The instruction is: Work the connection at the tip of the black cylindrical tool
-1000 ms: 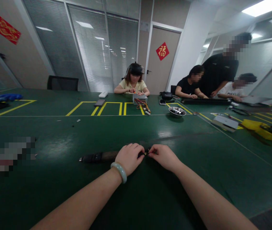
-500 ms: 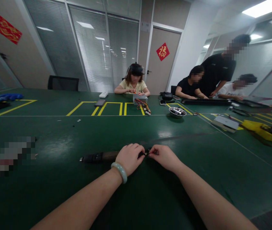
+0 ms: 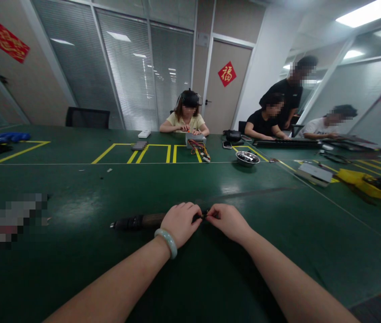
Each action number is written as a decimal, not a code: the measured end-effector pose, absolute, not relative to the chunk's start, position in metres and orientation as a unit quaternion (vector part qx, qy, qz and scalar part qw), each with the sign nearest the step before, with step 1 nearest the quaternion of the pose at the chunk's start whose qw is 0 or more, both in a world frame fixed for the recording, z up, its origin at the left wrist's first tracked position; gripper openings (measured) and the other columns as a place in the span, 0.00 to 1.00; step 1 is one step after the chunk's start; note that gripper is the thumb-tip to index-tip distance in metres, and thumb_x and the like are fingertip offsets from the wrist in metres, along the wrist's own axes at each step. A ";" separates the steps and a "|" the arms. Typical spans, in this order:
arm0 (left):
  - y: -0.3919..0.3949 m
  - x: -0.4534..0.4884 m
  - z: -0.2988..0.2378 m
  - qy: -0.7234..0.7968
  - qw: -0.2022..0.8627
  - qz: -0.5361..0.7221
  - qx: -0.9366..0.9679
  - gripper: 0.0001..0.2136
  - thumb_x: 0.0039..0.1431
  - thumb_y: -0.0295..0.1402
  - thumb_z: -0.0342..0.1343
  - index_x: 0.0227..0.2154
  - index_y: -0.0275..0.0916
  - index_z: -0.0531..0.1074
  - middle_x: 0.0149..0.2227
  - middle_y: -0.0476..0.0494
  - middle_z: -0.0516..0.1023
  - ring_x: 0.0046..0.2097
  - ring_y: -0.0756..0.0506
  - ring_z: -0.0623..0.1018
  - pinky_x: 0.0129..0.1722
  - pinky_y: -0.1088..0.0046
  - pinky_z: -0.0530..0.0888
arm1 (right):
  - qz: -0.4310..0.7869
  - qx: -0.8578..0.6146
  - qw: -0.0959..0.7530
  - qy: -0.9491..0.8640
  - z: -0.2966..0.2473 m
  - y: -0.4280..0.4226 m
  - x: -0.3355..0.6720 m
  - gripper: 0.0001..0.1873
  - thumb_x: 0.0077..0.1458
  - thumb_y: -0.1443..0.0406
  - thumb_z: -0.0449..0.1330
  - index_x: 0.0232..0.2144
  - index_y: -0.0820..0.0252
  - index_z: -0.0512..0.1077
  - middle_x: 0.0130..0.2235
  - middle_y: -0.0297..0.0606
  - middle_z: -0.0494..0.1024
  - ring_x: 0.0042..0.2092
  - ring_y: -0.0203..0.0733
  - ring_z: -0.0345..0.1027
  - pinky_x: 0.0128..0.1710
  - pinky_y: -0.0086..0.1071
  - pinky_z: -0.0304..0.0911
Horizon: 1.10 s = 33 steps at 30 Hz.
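Note:
A dark, slim electric screwdriver (image 3: 133, 222) lies lengthwise on the green table, its metal tip to the left. My left hand (image 3: 181, 220), a pale green bangle at its wrist, is closed around the right part of the screwdriver and covers much of it. Just beyond, my right hand (image 3: 227, 220) pinches something small and dark at the tool's right end. A tiny brass-coloured glint shows between the two hands. Fingers hide the exact shape of that small piece, and I cannot tell whether it is joined to the screwdriver.
Across the green table (image 3: 110, 278), a person (image 3: 184, 119) handles a grey box (image 3: 195, 140) with coloured wires. A metal bowl (image 3: 247, 158) of small parts stands ahead to the right. Farther right are a yellow item (image 3: 361, 181) and several co-workers. A pixelated object (image 3: 9, 222) lies left.
My hands keep nearly the same pose; the right fingers have shifted slightly toward the left hand. The standing co-worker at the back right has straightened and moved left.

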<state>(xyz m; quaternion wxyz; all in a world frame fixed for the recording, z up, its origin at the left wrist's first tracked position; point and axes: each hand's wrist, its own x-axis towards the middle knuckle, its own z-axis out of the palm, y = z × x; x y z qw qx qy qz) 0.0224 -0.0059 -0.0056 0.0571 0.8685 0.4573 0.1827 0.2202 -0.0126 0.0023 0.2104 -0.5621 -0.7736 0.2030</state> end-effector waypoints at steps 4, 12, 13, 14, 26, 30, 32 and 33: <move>-0.005 0.022 -0.007 0.451 0.057 0.185 0.871 0.08 0.59 0.40 0.54 0.38 0.44 0.70 0.39 0.49 0.73 0.43 0.44 0.72 0.41 0.66 0.67 | 0.201 -0.564 0.203 -0.774 0.005 -0.014 0.219 0.06 0.52 0.63 0.60 0.32 0.55 0.76 0.32 0.32 0.77 0.32 0.36 0.68 0.31 0.28 0.58; -0.008 0.023 -0.002 0.444 0.049 0.184 0.876 0.07 0.59 0.38 0.54 0.38 0.43 0.70 0.41 0.49 0.73 0.42 0.45 0.73 0.41 0.67 0.67 | 0.209 -0.572 0.193 -0.769 0.006 -0.014 0.218 0.06 0.52 0.62 0.60 0.32 0.56 0.76 0.32 0.32 0.77 0.31 0.35 0.68 0.29 0.27 0.57; -0.008 0.023 -0.002 0.442 0.049 0.187 0.876 0.07 0.59 0.38 0.54 0.37 0.43 0.70 0.40 0.49 0.73 0.42 0.45 0.73 0.41 0.67 0.67 | 0.211 -0.570 0.195 -0.770 0.006 -0.015 0.219 0.06 0.52 0.62 0.60 0.32 0.55 0.76 0.31 0.32 0.77 0.31 0.35 0.68 0.29 0.27 0.57; -0.008 0.023 -0.002 0.442 0.050 0.189 0.876 0.06 0.60 0.38 0.54 0.37 0.43 0.70 0.40 0.49 0.73 0.42 0.45 0.73 0.41 0.67 0.67 | 0.210 -0.568 0.198 -0.770 0.006 -0.015 0.219 0.06 0.52 0.62 0.60 0.32 0.55 0.76 0.31 0.31 0.77 0.31 0.35 0.68 0.29 0.27 0.57; -0.006 0.025 -0.007 0.447 0.057 0.202 0.869 0.05 0.60 0.35 0.53 0.36 0.42 0.70 0.39 0.48 0.74 0.42 0.45 0.73 0.41 0.67 0.68 | 0.189 -0.551 0.197 -0.789 0.004 -0.011 0.221 0.06 0.52 0.63 0.60 0.33 0.56 0.76 0.33 0.33 0.77 0.34 0.36 0.68 0.32 0.28 0.57; -0.005 0.024 -0.007 0.447 0.060 0.191 0.872 0.07 0.58 0.38 0.55 0.37 0.42 0.70 0.38 0.49 0.74 0.41 0.45 0.73 0.40 0.67 0.68 | 0.186 -0.551 0.196 -0.790 0.004 -0.011 0.221 0.06 0.52 0.63 0.60 0.33 0.55 0.76 0.33 0.32 0.77 0.33 0.36 0.68 0.32 0.28 0.57; -0.006 0.024 -0.006 0.450 0.057 0.185 0.872 0.07 0.59 0.38 0.54 0.37 0.42 0.69 0.38 0.49 0.74 0.41 0.45 0.73 0.39 0.68 0.68 | 0.187 -0.554 0.194 -0.788 0.006 -0.012 0.221 0.06 0.52 0.63 0.60 0.33 0.55 0.76 0.33 0.32 0.77 0.33 0.36 0.67 0.32 0.28 0.57; -0.006 0.024 -0.006 0.451 0.056 0.182 0.872 0.06 0.60 0.38 0.54 0.37 0.42 0.69 0.38 0.49 0.74 0.41 0.45 0.73 0.39 0.68 0.68 | 0.188 -0.556 0.190 -0.787 0.006 -0.012 0.220 0.06 0.52 0.63 0.60 0.33 0.55 0.76 0.33 0.32 0.77 0.33 0.36 0.67 0.32 0.28 0.57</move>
